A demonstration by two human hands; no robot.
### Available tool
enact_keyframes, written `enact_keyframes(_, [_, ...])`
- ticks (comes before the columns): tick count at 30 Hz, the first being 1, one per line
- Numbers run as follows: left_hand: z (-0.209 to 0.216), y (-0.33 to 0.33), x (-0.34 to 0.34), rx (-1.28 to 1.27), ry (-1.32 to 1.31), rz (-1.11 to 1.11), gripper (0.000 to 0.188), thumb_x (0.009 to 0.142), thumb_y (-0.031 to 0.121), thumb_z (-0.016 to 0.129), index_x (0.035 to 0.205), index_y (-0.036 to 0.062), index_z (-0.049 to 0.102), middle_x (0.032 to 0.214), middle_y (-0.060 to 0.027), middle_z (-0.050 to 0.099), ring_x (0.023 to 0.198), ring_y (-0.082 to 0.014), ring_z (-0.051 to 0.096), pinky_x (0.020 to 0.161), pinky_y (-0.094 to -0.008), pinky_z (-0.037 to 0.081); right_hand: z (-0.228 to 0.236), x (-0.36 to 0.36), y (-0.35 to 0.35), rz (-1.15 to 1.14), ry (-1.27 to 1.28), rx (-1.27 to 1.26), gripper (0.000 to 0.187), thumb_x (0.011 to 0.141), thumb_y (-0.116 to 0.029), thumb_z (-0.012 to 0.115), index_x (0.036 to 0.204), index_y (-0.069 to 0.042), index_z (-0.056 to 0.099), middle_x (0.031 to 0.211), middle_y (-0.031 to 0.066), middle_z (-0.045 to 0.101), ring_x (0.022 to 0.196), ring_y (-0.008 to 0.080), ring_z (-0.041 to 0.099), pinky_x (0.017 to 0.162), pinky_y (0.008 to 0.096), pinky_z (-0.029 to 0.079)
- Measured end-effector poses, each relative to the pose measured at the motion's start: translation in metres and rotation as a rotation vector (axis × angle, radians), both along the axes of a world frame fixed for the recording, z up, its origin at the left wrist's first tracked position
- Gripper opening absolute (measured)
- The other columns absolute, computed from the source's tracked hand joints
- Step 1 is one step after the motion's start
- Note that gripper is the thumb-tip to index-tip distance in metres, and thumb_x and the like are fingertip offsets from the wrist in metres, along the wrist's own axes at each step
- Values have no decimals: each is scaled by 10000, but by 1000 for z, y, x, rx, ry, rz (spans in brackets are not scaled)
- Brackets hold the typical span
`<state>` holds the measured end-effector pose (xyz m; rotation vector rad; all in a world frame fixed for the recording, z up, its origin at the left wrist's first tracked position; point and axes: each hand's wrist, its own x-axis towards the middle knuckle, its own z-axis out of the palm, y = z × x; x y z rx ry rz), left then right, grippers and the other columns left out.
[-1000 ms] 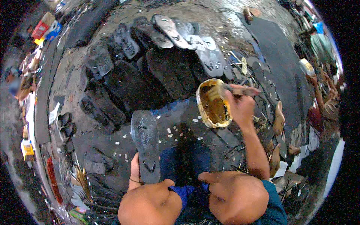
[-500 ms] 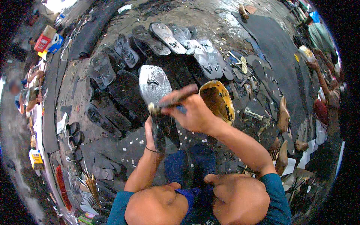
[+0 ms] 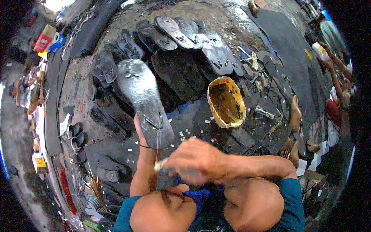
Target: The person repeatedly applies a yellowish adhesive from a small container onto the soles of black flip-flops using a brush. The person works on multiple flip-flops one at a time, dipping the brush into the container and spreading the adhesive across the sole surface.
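Observation:
My left hand point(image 3: 140, 129) grips a dark sandal sole point(image 3: 148, 98) from beneath, its fingers mostly hidden. The sole's far half gleams with a wet whitish coat, while its near half looks duller. Closed round a brush point(image 3: 160, 165), my right hand point(image 3: 197, 159) is close to my lap, slightly smeared by motion. Only the brush's pale tip shows clearly, apart from the sole's near end. A thin pale strand hangs between that end and the tip. To the right stands a yellowish bowl point(image 3: 232, 123) with brown, sticky-looking residue inside.
Several dark soles point(image 3: 170, 33) lie in an arc beyond my hands, some coated whitish. Scraps and wooden shoe lasts point(image 3: 295, 114) lie at the right beside a dark sheet point(image 3: 286, 50). Other people sit at both far sides; one person's hand point(image 3: 328, 63) holds a pale object.
My right hand has drawn the brush off the sole, back toward my lap. The sole has shifted left and now shows its whole upper face; the whitish coat reaches further along it.

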<state>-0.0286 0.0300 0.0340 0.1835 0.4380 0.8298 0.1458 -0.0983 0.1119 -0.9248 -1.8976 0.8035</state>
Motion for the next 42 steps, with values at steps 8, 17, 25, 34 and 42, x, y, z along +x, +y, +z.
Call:
enact_keyframes(8, [-19, 0, 0, 52, 366, 48, 444, 1030, 405, 417, 1228, 54, 602, 1102, -111, 685, 1000, -239, 661, 907, -395, 537, -9, -10, 28, -163, -94, 389, 309, 779, -167, 693, 1083, -117, 708, 963, 47, 665, 880, 225, 636, 744, 371, 489])
enact_keyframes(17, [11, -38, 21, -54, 138, 74, 409, 1007, 320, 453, 1227, 13, 609, 1076, -149, 680, 920, -252, 681, 814, -355, 579, -44, 55, 117, -615, 32, 319, 168, 884, -81, 694, 1037, -16, 667, 978, 154, 698, 905, 318, 667, 799, 400, 523])
enact_keyframes(25, [-11, -15, -12, 9, -97, -11, 452, 994, 373, 388, 1095, 25, 658, 994, -140, 720, 822, -277, 706, 741, -420, 597, -38, -2, 62, -189, 132, 126, 406, 711, -72, 723, 1107, -144, 673, 917, 85, 681, 855, 324, 637, 763, 422, 496])
enact_keyframes(34, [14, 22, -14, -72, 176, 184, 407, 1021, 303, 404, 1198, 12, 626, 1110, -161, 710, 973, -312, 696, 895, -417, 563, -40, 13, -8, -517, 94, -259, 183, 933, -129, 677, 1067, -7, 656, 944, 97, 700, 854, 180, 668, 766, 316, 528])
enact_keyframes(42, [48, 133, 31, 255, 223, 197, 346, 1038, 282, 408, 1123, 37, 637, 1006, -86, 722, 862, -253, 699, 867, -404, 557, -71, 30, -45, -660, 18, -417, 234, 946, -175, 679, 1101, -6, 632, 931, 73, 691, 853, 160, 646, 787, 300, 519])
